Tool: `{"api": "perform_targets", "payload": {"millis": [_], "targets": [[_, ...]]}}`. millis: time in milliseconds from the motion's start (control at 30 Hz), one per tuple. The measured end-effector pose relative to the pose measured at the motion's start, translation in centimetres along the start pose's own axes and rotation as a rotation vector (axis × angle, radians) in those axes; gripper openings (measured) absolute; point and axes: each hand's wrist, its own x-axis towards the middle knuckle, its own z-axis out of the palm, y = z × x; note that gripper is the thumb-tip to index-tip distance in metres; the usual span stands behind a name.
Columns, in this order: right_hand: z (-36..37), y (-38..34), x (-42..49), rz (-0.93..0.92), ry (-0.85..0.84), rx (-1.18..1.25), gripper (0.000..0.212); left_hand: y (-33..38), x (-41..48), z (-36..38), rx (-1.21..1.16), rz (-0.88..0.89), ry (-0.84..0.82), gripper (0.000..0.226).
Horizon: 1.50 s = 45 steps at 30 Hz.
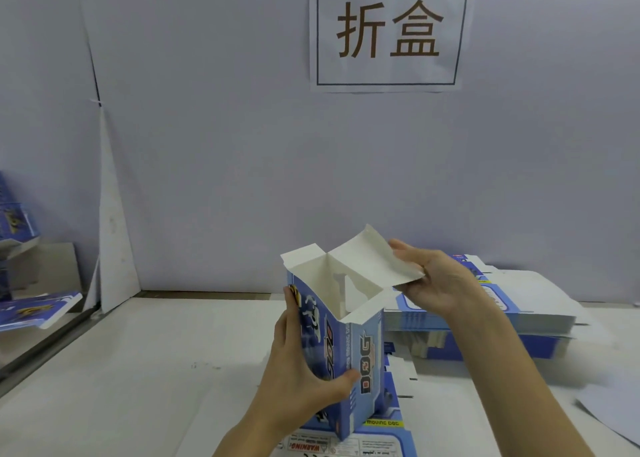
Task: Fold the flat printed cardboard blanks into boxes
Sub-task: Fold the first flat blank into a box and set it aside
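While other boxes (pixel 34 309) lie far left, your left hand (pixel 299 380) grips the upright box (pixel 349 359), fingers round its side and thumb on its front, over a flat blank (pixel 388 436). Your right hand (pixel 440 283) pinches its raised top flap (pixel 375 261). The stack (pixel 519 314) of blanks sits just right, on the table (pixel 138 370).

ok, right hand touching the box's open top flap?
Touching. Head view: the right hand pinches the edge of the white top flap of the upright blue box.
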Motion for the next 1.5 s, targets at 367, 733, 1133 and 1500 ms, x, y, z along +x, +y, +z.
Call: {"api": "perform_targets", "payload": {"millis": [367,733,1133,1500], "targets": [[1.6,0.2,-0.1,-0.232,0.207,-0.275,0.017,0.9,-0.2,1.0,0.161,0.031,0.033,0.118],[0.0,4.0,-3.9,-0.442,-0.183,-0.629,0.039,2.8,0.8,-2.4,-0.296,-0.085,0.355,0.142],[0.2,6.5,-4.9,-0.359,-0.354,-0.562,0.081,4.9,0.8,-4.9,-0.300,0.041,0.273,0.040],[0.5,6.5,-5.1,-0.400,-0.334,-0.581,0.083,5.1,0.5,-4.5,-0.264,0.056,0.275,0.027]]}}
